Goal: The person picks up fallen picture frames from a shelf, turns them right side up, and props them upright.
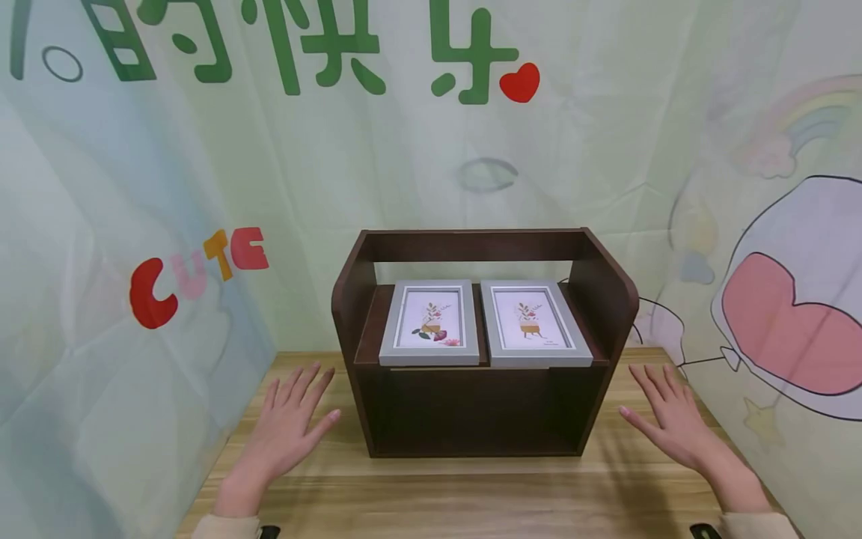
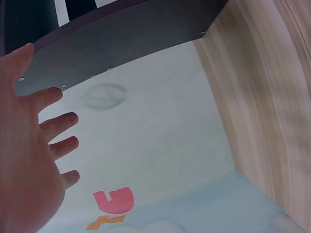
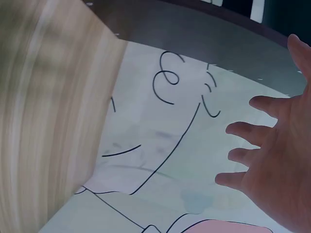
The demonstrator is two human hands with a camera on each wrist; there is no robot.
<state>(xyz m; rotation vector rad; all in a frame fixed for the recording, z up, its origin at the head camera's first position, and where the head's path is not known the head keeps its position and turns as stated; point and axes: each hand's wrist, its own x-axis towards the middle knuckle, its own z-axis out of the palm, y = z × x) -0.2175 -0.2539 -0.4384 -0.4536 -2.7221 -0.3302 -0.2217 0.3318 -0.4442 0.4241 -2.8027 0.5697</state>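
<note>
A dark brown two-tier desktop shelf (image 1: 478, 412) stands on the wooden table. Two silver picture frames lie on its upper board: the left frame (image 1: 431, 359) and the right frame (image 1: 536, 359), each showing a vase-of-flowers print. Dark red and pink petals with leaves show over the lower part of the left print. To the shelf's left, my left hand (image 1: 286, 423) has its fingers straight and spread, holding nothing. My right hand (image 1: 676, 423) is likewise spread on the other side. Both wrist views show each hand (image 2: 29, 145) (image 3: 279, 155) apart from the shelf's side panel.
The wood-grain table (image 1: 471, 498) extends in front of the shelf and along both sides. Pale printed cloth (image 1: 592, 150) closes off the back, left and right, with green lettering, a red heart and a balloon drawing. A thin dark cord or line shows behind the shelf's right side.
</note>
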